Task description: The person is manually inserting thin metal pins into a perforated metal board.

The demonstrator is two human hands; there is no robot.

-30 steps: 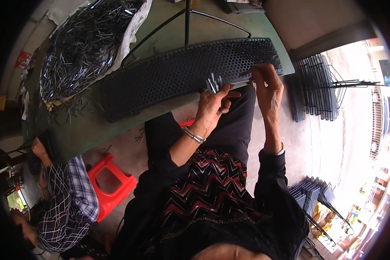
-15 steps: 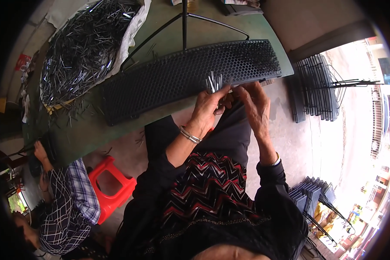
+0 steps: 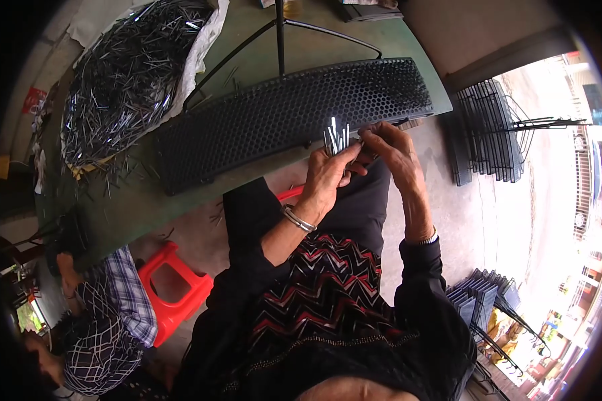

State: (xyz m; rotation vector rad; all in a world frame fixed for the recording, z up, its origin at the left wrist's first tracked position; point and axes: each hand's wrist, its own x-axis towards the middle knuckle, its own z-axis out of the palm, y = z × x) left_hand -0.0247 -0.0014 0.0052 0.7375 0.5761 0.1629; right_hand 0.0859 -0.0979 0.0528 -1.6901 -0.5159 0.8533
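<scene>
A bundle of thin, shiny metal strips (image 3: pixel 336 137) stands up out of my left hand (image 3: pixel 328 172), which is closed round it just in front of the black perforated panel (image 3: pixel 267 110). My right hand (image 3: pixel 396 155) is beside it, thumb and fingers pinched at the panel's front edge. Whatever lies between those fingertips is too small to make out. The long panel, full of small round holes, lies on the green table (image 3: pixel 134 220) along its near edge. A black metal frame (image 3: pixel 280 47) with spread legs rises behind it.
Many dark strips (image 3: pixel 137 80) fill an open white sack (image 3: pixel 211 47) at the far left, some strewn beside it. A red plastic stool (image 3: pixel 180 301) stands lower left, near another person's arm (image 3: pixel 70 274). Black wire racks (image 3: pixel 491 134) stand at the right.
Both hands have shifted slightly; the left, with the strips, has come a little nearer to me. My right fingers are drawn closer together at the panel's edge. The other person's hand has moved down.
</scene>
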